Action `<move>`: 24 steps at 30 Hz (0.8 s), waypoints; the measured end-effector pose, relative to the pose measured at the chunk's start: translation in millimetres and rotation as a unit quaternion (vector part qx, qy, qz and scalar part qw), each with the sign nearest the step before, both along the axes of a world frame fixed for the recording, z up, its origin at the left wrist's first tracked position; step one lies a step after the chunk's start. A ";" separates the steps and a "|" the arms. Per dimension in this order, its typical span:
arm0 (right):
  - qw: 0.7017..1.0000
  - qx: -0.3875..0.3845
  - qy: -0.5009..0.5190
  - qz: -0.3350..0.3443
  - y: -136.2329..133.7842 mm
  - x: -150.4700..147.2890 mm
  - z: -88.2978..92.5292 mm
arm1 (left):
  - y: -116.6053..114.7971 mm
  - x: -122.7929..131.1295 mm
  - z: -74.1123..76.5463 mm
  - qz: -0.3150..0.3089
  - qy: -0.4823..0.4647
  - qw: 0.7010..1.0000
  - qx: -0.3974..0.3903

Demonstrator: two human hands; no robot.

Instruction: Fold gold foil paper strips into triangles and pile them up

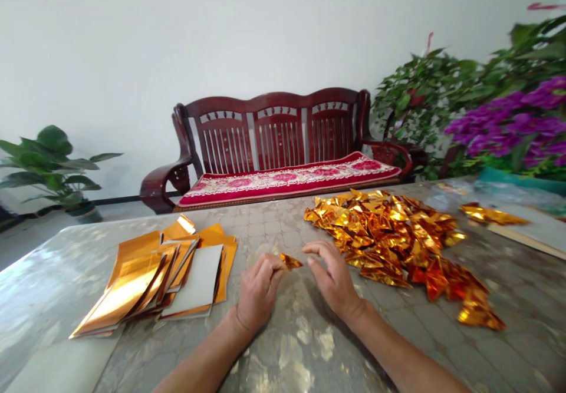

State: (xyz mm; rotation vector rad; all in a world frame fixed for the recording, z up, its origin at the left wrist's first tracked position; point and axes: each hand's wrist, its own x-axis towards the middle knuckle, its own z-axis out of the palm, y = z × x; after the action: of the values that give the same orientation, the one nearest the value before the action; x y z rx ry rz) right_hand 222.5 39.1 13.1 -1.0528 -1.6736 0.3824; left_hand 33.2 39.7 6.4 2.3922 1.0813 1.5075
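My left hand is closed, pinching a small folded piece of gold foil paper whose pointed end sticks out to the right. Just right of that tip is my right hand, its thumb and fingers apart with nothing between them. To the left lies a loose stack of flat gold foil paper sheets, some with their pale grey backs up. A large heap of folded gold foil pieces spreads over the table to the right of my right hand.
The table has a patterned, glossy cover. Clear plastic and a pale board lie at its right end. Beyond stands a dark red wooden bench with a red cushion. Potted plants and purple flowers flank it.
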 end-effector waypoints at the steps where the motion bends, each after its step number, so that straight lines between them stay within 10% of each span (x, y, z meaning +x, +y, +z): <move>1: 0.998 -0.042 0.050 -0.010 2.4 1.2 -2.5 | 0.8 -2.2 -1.9 -0.018 0.006 1.000 0.022; 10: 0.906 -0.293 0.292 0.089 4.7 -7.0 -9.2 | 1.7 -11.4 -8.4 -0.080 0.124 0.982 0.115; 19: 0.943 -0.213 0.253 0.039 6.7 -8.8 -11.1 | 2.9 -11.2 -4.3 -0.059 0.166 0.983 0.053; 24: 0.982 -0.134 0.134 0.016 2.4 -9.1 -16.9 | 4.0 -0.9 -6.2 0.026 0.009 0.997 -0.069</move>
State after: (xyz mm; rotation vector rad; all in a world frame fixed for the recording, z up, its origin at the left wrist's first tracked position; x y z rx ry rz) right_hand 213.4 41.5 -3.9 -1.1153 -1.4230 0.7532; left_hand 32.2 43.8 0.2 2.3059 1.2172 1.3789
